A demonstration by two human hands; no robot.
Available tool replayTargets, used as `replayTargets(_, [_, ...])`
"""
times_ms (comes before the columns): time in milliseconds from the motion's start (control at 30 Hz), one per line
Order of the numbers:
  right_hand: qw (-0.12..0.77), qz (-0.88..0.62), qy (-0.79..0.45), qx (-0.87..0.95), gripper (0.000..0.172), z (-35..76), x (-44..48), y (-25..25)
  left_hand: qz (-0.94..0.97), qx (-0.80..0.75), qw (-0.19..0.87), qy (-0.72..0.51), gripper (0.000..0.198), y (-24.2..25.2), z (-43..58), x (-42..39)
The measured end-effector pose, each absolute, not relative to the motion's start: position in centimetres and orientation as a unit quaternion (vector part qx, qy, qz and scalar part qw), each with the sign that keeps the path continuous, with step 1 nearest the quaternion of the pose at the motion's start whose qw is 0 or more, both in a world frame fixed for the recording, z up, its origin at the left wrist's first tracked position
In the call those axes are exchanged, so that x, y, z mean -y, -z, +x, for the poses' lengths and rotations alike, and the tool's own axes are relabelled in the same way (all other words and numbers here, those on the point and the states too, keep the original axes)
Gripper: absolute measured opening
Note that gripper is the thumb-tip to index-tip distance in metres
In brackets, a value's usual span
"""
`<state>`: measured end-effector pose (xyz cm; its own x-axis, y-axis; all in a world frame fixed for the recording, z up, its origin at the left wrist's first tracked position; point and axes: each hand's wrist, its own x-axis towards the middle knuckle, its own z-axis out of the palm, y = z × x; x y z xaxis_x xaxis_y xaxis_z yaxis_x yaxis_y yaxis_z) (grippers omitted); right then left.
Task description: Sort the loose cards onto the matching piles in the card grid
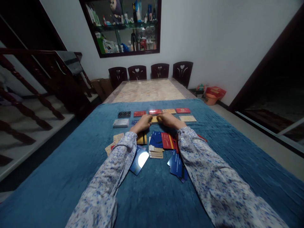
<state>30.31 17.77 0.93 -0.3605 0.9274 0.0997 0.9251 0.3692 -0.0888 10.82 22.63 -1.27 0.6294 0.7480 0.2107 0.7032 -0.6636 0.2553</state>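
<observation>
Both hands meet over a yellow card (pixel 154 119) in the nearer row. My left hand (pixel 143 122) is closed on its left edge, and my right hand (pixel 169 120) grips its right edge. Whether there is one card or a small stack cannot be made out. Left of it are blue cards (pixel 134 123), partly covered by the left hand, and a silver-grey stack (pixel 121 123). A pale beige card stack (pixel 187 118) lies beyond the right hand. Closer to me, loose blue cards (pixel 156 139), a red card (pixel 168 141) and beige cards (pixel 156 154) overlap between my sleeves.
The farther row holds a black stack (pixel 124 114), several red stacks (pixel 182 110) and a gold one (pixel 169 111). A blue cloth (pixel 152 196) covers the near table; its marble top (pixel 149 90) shows beyond. Dark chairs (pixel 160 70) stand at the far end.
</observation>
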Motion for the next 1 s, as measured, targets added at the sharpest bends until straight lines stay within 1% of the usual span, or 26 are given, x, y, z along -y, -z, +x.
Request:
replayTargets(400, [0.06, -0.565, -0.012, 0.823, 0.035, 30.2, -17.4, -1.1, 0.907, -0.383, 0.091, -0.151, 0.013, 1.0, 10.4, -22.7])
replayTargets(533, [0.045, -0.573, -0.004, 0.818, 0.031, 30.1, -17.0, -1.7, 0.9, -0.388, 0.097, -0.173, 0.02, 0.8, 10.3, -22.6])
replayTargets(700, [0.033, -0.598, 0.015, 0.801, 0.032, 30.0, -16.5, -2.9, 0.9, -0.393, 0.081, -0.17, 0.025, 0.3, 10.0, -22.4])
replayTargets(867, [0.052, -0.605, 0.019, 0.794, 0.032, 29.9, -16.2, -3.7, 0.905, -0.386, 0.055, -0.172, 0.027, -0.4, 9.0, -21.7])
replayTargets(1000, [0.075, -0.591, 0.025, 0.803, 0.031, 29.4, -16.1, -4.0, 0.909, -0.38, 0.033, -0.168, 0.024, -0.6, 8.1, -21.0])
